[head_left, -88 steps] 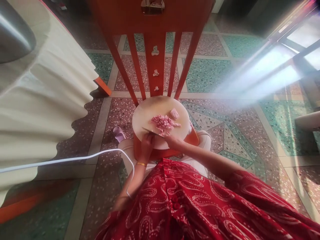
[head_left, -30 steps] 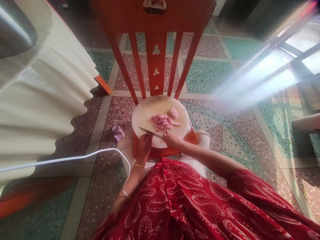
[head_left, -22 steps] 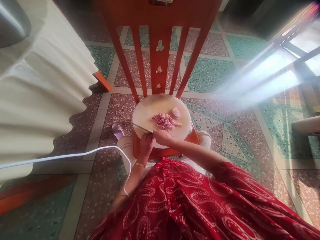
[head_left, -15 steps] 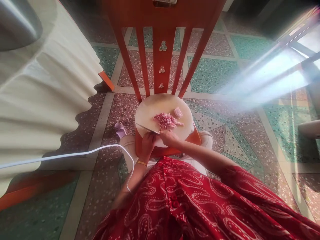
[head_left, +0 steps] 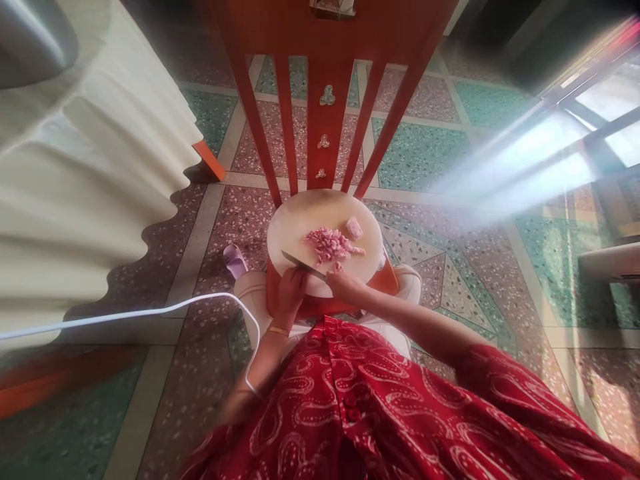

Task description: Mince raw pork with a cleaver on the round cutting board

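A round pale cutting board (head_left: 290, 230) rests on the seat of a red wooden chair. On its middle lies a heap of small pieces of chopped pink meat (head_left: 330, 244), with a larger chunk of meat (head_left: 354, 228) behind to the right. My right hand (head_left: 345, 287) is closed around the handle of a knife (head_left: 307, 267), whose blade points left and away over the board's near part. At the board's near left edge, my left hand (head_left: 292, 288) has its fingers curled close against the blade. Whatever those fingers pinch is hidden.
The slatted chair back (head_left: 327, 127) rises beyond the board. To the left hangs a cream tablecloth (head_left: 115, 180) from a table bearing a metal vessel (head_left: 37, 40). A white cable (head_left: 165, 309) runs across to my left arm. One purple slipper (head_left: 235, 261) shows on the floor.
My right hand has shifted slightly right with the knife, and more of the blade shows. My left hand has moved a little left and nearer to me. The meat lies as before.
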`<action>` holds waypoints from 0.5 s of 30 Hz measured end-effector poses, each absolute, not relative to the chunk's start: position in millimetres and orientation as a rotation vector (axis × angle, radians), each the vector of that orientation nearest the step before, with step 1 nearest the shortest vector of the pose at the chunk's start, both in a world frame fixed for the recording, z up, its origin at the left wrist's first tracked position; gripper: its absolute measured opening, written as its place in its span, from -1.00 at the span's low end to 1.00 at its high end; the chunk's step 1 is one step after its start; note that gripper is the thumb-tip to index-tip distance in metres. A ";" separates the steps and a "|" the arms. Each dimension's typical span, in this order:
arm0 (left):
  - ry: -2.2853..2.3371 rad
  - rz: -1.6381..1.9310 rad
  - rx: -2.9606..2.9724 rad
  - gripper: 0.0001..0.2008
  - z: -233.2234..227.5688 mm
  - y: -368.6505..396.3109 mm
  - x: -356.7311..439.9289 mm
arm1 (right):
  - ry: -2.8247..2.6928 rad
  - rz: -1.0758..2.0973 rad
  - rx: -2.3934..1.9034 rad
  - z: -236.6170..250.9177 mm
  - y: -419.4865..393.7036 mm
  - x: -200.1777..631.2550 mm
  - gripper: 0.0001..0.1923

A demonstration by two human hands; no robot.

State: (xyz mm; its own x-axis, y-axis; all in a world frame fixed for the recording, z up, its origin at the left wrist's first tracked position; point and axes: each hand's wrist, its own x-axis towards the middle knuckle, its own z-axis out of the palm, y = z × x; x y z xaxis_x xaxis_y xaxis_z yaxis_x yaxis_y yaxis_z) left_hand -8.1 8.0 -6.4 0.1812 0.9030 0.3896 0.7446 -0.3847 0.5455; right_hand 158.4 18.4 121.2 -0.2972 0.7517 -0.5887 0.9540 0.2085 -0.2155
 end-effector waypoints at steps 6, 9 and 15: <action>1.605 0.942 2.315 -0.82 -9.9 11.9 -8.9 | 2.302 -0.704 1.525 107.5 53.0 110.4 -0.76; 1.559 0.918 2.344 -0.84 -7.4 10.6 -9.5 | 2.308 -0.680 1.535 106.6 45.8 119.9 -0.76; 1.549 0.963 2.269 -0.80 1.3 8.3 -6.8 | 2.123 -0.790 1.587 118.5 19.2 190.9 -0.60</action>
